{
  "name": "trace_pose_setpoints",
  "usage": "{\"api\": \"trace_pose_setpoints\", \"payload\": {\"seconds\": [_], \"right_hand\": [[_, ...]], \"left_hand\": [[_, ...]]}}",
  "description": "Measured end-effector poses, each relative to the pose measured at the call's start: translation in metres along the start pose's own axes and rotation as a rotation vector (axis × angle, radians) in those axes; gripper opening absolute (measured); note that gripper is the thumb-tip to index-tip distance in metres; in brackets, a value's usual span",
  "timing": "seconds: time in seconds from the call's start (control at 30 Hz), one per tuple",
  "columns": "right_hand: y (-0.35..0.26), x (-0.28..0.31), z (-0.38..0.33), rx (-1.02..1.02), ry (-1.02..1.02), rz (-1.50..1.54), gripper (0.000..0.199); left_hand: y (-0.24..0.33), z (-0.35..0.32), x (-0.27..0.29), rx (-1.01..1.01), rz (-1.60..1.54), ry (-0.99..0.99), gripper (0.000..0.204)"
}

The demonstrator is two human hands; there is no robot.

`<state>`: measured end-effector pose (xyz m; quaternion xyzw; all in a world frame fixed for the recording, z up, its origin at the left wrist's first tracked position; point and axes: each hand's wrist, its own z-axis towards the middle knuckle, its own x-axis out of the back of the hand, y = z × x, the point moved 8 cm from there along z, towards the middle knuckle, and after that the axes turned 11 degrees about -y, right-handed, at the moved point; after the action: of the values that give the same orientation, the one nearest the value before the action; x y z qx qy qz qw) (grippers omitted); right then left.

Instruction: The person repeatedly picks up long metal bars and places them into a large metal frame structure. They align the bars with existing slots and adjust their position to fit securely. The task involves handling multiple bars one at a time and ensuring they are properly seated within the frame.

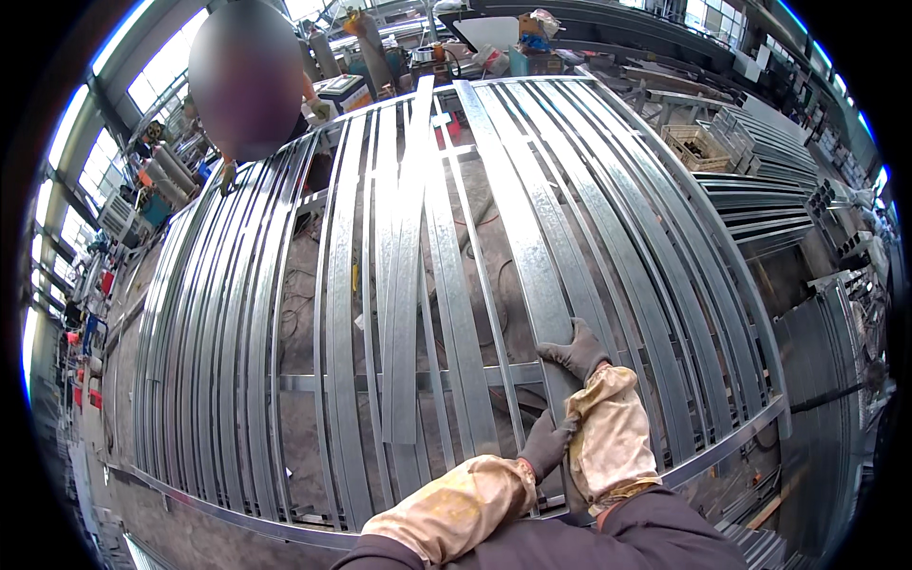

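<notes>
My right hand [577, 351], grey glove, fingers curled over edge of one long galvanised steel strip [527, 247], near right of rack. My left hand [546, 445], grey glove, just below, near right cuff; whether it grips anything, cannot tell. Two tan leather sleeves. Strips too many to count, several dozen, lying side by side across steel frame [722, 446]. Far right: one wire crate [696, 144], stacked steel sections [760, 204]. Far left: one other person [245, 81].
</notes>
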<state>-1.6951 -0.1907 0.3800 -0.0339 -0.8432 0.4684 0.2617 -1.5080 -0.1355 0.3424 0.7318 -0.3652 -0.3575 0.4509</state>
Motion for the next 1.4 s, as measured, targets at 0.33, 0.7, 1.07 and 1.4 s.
{"api": "trace_pose_setpoints", "payload": {"seconds": [0.33,0.7,1.07,1.4], "right_hand": [[-0.005,-0.018,-0.03,-0.051,-0.058,-0.124,0.124],[0.037,-0.026,-0.021,-0.017,-0.04,-0.046,0.117],[0.042,-0.044,-0.019,-0.059,-0.135,-0.206,0.125],[0.068,-0.074,0.009,0.017,-0.031,-0.233,0.108]], "left_hand": [[-0.038,-0.017,-0.011,-0.056,-0.21,-0.071,0.034],[-0.043,-0.023,-0.019,0.025,-0.193,-0.074,0.036],[-0.072,-0.02,-0.008,0.085,-0.084,-0.067,0.048],[-0.044,-0.06,0.041,0.286,0.424,-0.194,0.067]]}}
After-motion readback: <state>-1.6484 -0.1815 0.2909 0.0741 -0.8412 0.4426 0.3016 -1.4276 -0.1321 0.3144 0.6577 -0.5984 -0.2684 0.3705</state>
